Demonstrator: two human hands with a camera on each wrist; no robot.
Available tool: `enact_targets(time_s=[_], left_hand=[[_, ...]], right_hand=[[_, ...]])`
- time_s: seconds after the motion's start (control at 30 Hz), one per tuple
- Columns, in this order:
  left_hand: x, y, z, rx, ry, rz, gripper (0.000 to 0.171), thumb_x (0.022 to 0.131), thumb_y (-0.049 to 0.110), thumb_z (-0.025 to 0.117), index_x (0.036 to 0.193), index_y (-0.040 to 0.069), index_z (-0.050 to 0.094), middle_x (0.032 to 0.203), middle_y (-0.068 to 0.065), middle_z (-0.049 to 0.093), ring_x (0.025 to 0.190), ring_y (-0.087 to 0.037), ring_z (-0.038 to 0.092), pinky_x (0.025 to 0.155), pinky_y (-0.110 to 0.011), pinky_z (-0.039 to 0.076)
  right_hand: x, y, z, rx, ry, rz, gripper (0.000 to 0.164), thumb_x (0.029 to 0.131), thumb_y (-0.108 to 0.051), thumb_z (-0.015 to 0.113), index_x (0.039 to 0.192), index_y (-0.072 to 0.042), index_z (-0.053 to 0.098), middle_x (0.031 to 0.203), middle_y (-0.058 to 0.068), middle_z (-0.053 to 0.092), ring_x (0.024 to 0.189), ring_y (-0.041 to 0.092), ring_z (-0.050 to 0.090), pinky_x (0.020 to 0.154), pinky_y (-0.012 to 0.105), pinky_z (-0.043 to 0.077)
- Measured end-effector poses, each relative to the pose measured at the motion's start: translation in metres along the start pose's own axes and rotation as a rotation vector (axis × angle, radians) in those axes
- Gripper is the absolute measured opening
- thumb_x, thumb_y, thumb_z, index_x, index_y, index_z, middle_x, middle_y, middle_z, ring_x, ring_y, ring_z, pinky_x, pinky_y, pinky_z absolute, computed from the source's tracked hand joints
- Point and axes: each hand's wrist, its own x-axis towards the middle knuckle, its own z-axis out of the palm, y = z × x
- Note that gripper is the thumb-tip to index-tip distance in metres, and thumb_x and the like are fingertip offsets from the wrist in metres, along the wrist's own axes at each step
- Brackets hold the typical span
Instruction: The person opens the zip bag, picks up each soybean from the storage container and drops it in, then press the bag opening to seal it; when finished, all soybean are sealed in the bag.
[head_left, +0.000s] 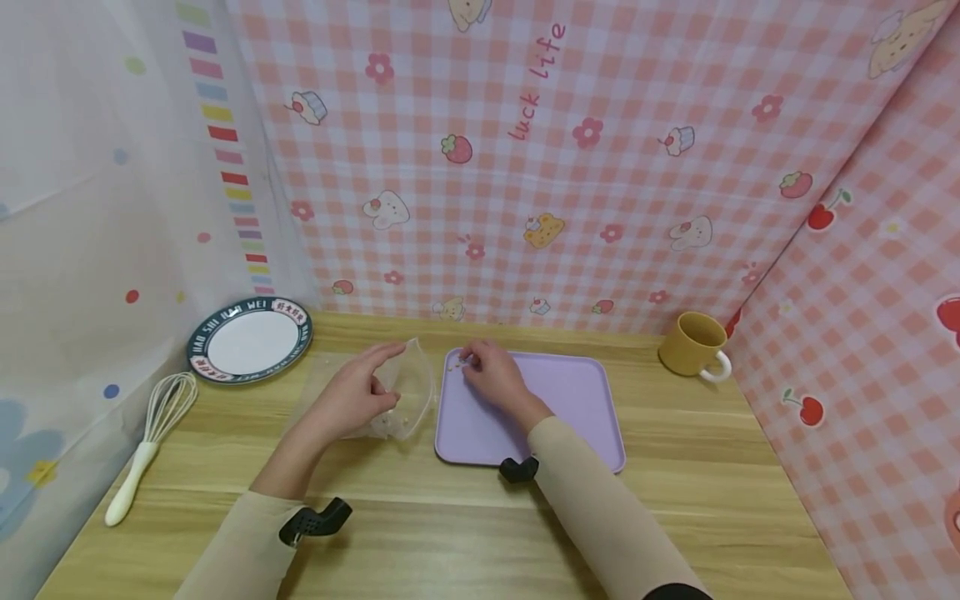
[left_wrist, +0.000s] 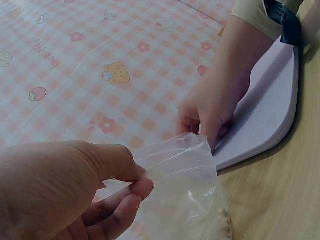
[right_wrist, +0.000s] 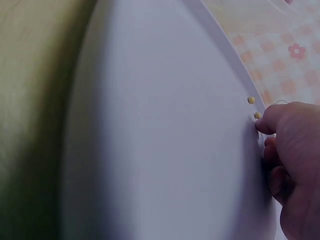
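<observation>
A clear zip-top plastic bag (head_left: 417,383) stands partly raised on the table, with a few small pale beans (left_wrist: 224,220) low inside it. My left hand (head_left: 358,393) pinches the bag's upper edge between thumb and fingers. To its right lies a lilac tray (head_left: 570,408). Over the tray's far left corner, my right hand (head_left: 495,375) reaches down with bent fingers. Small round yellow beans (right_wrist: 251,100) lie along the tray's edge there, and one fingertip is right beside one of them. I cannot tell whether a bean is between the right fingers.
A dark-rimmed plate (head_left: 251,342) sits at the back left, with a white-handled whisk (head_left: 150,442) in front of it. At the back right stands a mustard mug (head_left: 690,343) with a white handle. Checked pink cloth (head_left: 480,192) hangs behind the table (head_left: 420,533).
</observation>
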Motion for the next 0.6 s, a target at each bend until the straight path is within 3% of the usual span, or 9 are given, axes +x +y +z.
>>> enact_targets(time_s=[0.23,0.6], left_hand=[[0.0007,0.0007,-0.0016,0.004,-0.006,0.0,0.076,0.096,-0.002,0.08,0.165,0.004,0.048,0.17,-0.021,0.043,0.075,-0.012,0.065,0.066,-0.03,0.058],[0.0001,0.0018,-0.0022,0.012,0.0,0.005,0.076,0.096,-0.002,0.08,0.165,0.003,0.048,0.169,-0.021,0.044,0.074,-0.011,0.064,0.066,-0.03,0.058]], right_hand=[[0.0001,-0.0012,0.0022,-0.038,0.0,0.029,0.014,0.101,-0.01,0.076,0.115,-0.01,0.077,0.11,0.006,0.068,0.102,0.023,0.067,0.094,0.044,0.057],[-0.0011,-0.0012,0.0021,-0.01,0.001,0.045,0.005,0.103,-0.011,0.078,0.107,-0.009,0.077,0.106,0.005,0.069,0.099,0.023,0.067,0.093,0.043,0.057]])
